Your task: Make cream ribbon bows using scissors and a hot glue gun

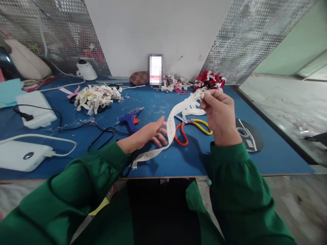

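My right hand (217, 109) pinches the upper end of a long white ribbon (171, 126), raised above the table. From there the ribbon curves down and left, its loose end lying near the table's front edge. Beside its middle is my left hand (154, 132), fingers spread and holding nothing; whether they touch the ribbon I cannot tell. Scissors (182, 134) with one red and one yellow handle lie behind the ribbon, between my hands. More white ribbon (192, 111) rests just past the scissors, partly hidden by my right hand.
A blue glue gun (130, 119) with its black cord lies left of centre. Ribbon bows (95, 97) are heaped behind it, red and white ones (209, 81) at the back right. A phone (155, 69) stands against the white panel. A black ribbon spool (249, 136) and a power bank (22, 154) flank my arms.
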The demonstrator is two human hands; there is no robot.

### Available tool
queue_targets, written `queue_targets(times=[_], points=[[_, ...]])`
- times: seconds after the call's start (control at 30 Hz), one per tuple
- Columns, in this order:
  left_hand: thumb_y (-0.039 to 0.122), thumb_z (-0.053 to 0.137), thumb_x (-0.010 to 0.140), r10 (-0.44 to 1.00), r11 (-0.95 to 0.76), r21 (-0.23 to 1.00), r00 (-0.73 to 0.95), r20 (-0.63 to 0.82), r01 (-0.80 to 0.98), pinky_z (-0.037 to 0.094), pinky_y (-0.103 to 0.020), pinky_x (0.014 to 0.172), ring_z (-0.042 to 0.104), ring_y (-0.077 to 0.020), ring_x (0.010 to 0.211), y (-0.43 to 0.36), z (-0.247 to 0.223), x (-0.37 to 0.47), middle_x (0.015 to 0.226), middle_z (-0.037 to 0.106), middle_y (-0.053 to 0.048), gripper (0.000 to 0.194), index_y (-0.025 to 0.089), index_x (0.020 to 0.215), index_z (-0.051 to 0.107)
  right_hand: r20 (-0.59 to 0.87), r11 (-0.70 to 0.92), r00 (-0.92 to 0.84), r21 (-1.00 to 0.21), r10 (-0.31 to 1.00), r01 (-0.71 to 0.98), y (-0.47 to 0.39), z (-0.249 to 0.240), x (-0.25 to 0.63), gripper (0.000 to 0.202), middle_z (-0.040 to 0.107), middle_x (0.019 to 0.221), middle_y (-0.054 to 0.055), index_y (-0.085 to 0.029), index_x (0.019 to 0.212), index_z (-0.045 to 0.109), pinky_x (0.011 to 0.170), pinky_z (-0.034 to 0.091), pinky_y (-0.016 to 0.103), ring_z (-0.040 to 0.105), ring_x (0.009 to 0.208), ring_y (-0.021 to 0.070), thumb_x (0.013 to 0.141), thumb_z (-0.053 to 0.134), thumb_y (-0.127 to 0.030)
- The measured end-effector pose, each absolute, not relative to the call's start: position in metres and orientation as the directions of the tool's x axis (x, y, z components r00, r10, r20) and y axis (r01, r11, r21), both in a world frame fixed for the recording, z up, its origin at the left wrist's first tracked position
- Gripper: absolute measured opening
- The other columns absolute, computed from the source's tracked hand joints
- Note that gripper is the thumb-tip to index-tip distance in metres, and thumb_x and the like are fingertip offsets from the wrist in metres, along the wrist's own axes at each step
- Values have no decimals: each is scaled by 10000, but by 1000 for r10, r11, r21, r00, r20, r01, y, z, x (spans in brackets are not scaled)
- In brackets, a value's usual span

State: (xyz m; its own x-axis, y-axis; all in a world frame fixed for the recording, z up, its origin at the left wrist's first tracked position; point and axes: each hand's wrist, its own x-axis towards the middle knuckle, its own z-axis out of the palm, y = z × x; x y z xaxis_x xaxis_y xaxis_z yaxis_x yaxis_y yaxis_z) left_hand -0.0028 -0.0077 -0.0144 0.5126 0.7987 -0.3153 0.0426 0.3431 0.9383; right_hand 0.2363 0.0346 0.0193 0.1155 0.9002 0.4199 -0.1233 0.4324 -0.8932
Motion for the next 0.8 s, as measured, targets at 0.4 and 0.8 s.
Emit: queue_targets(times=[0.4,0.8], points=[[295,765,752,835,71,985,531,-145,157,510,-329,816,692,-197,854,-23,-27,11,904,755,-74,316,151,1021,682,450,463,212,-886,867,-10,36,7,221,165,539,624,-52,-196,725,649,507,419,207,482,516,68,809,734,-310],[280,595,852,781,-567,494,620,69,659,430,-334,711,627,-251,852,-43,-26,12,924,665,-76,118,196,930,624,441,468,422,-883,792,44,43,7,229,192,506,619,-65,-192,698,600,496,385,204,441,495,60,828,691,-299]])
